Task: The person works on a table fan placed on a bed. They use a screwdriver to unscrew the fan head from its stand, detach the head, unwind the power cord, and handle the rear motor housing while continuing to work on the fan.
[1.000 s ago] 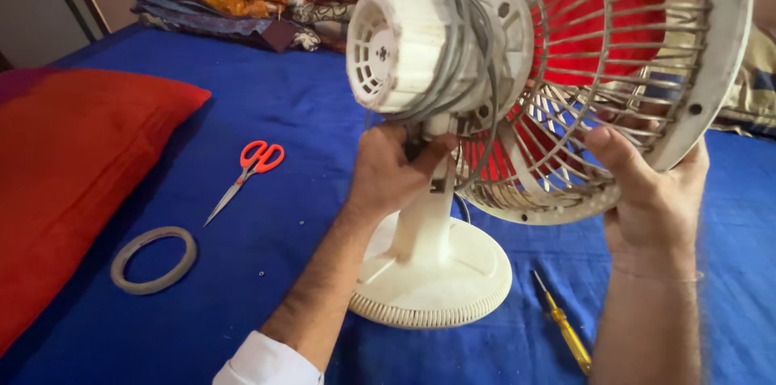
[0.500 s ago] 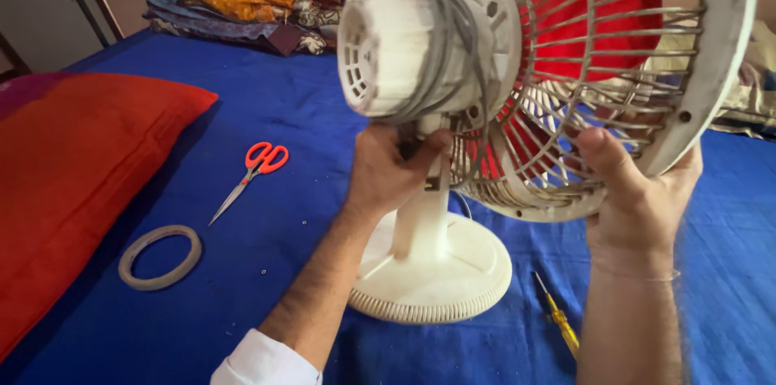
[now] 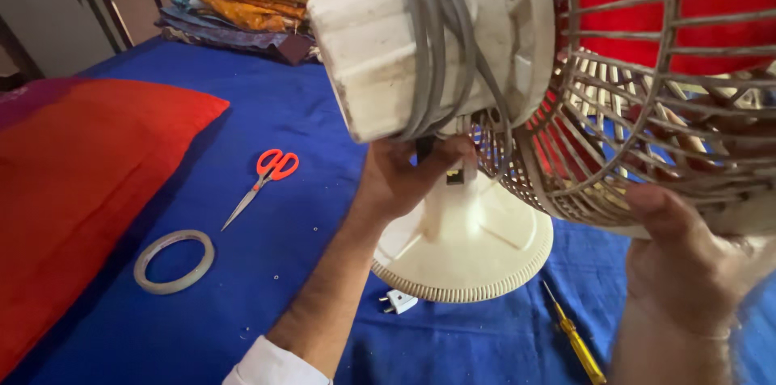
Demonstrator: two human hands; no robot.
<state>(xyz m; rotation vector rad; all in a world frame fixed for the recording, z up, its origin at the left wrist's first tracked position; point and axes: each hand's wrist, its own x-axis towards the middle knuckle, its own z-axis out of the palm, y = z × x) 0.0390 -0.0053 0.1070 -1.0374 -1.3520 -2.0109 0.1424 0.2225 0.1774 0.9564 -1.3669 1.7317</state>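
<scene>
- Two hands on fan [image 3: 501,86], which stands on blue sheet [image 3: 307,110].
- Left hand [image 3: 404,179]: fingers wrapped round neck under cord-wound motor.
- Right hand [image 3: 687,260]: fingers closed on lower grille [image 3: 647,143] rim.
- Scissors [image 3: 263,183], tape [image 3: 174,261], screwdriver [image 3: 575,343], plug [image 3: 398,301] lie nearby.

Scissors [image 3: 267,177] and tape ring [image 3: 174,261] lie left of the fan [image 3: 465,231]; screwdriver [image 3: 575,339] lies right.
</scene>
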